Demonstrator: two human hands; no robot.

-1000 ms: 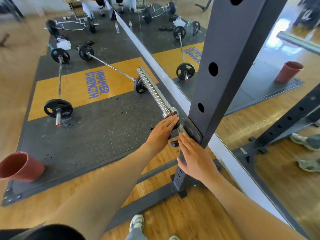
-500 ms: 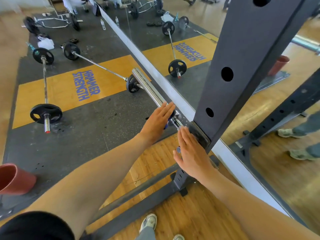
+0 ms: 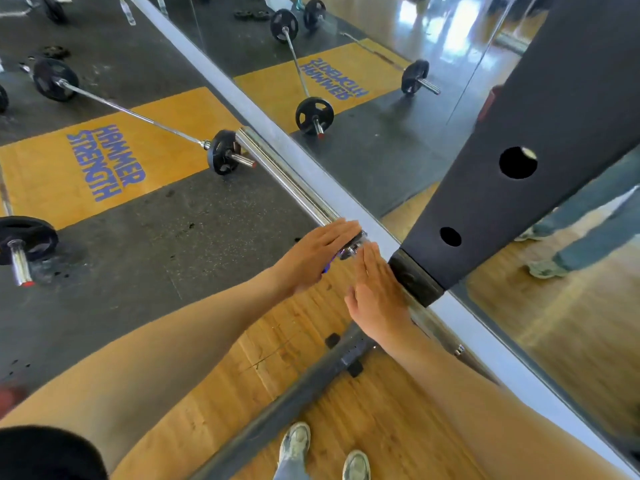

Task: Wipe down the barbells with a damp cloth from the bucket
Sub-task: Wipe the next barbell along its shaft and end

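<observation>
A chrome barbell sleeve (image 3: pixel 287 181) runs from the dark rack upright (image 3: pixel 536 116) toward the upper left. My left hand (image 3: pixel 311 258) lies over the sleeve's inner collar with straight fingers, and a bit of blue cloth (image 3: pixel 327 269) shows under its palm. Just below it, my right hand (image 3: pixel 377 296) rests flat with straight fingers against the bar beside the rack's hook (image 3: pixel 415 282). A reddish bucket (image 3: pixel 10 396) is a blur at the left edge.
Two loaded barbells (image 3: pixel 138 116) (image 3: pixel 24 240) lie on the black and yellow floor mat. A wall mirror (image 3: pixel 363 150) runs behind the rack. The rack's base beam (image 3: pixel 294 403) crosses the wooden floor by my shoes (image 3: pixel 294 441).
Both hands stay on the bar by the rack; my right fingers have crept up toward the collar. The view has moved in and down, pushing the bucket to the left edge.
</observation>
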